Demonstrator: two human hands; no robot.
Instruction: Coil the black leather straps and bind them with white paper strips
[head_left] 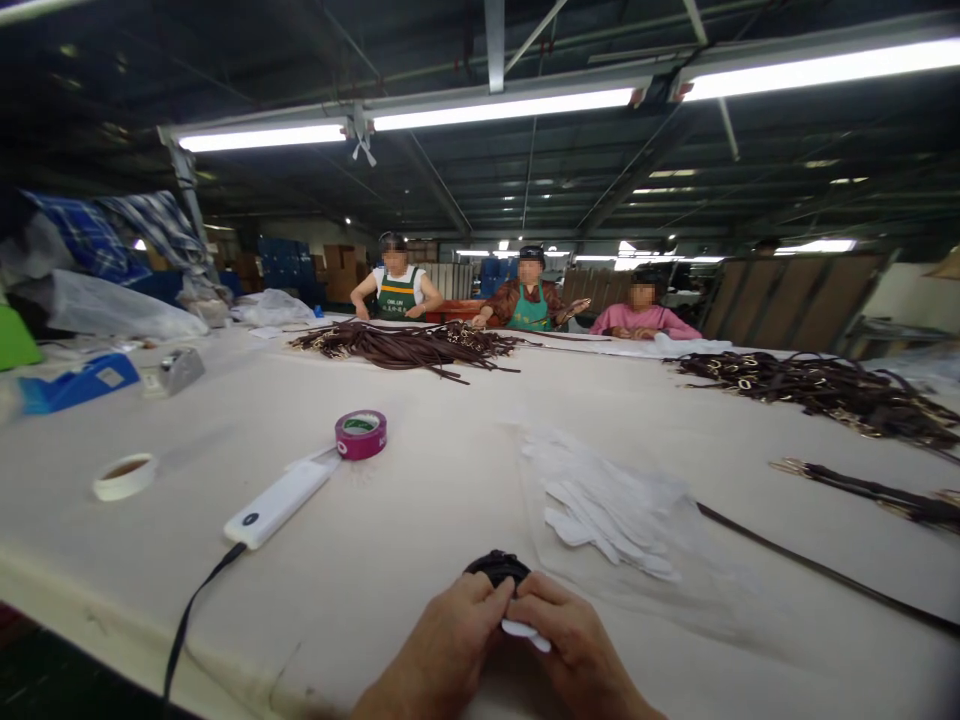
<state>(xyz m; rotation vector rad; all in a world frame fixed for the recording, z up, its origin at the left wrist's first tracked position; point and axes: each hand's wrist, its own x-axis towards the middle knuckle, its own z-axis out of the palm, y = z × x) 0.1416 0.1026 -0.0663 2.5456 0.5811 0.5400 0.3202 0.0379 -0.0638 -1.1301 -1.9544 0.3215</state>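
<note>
Near the front edge of the table, my left hand (457, 630) and my right hand (562, 630) meet, both closed around a dark coiled strap (498, 566). White paper tabs (526, 632) stick out beneath my right fingers. Right of my hands lies a clear plastic bag (675, 510) with white strips (600, 525) in it. To the left are a white handheld device (281, 500) on a black cord and a purple tape roll (361, 434) touching its tip.
A white tape roll (125, 477), a blue tape dispenser (82, 383), dark strap piles (405, 343) (825, 390) and a long strap (825, 568) lie on the table (450, 480). Three people (397, 285) (531, 295) (645, 308) are at the far side.
</note>
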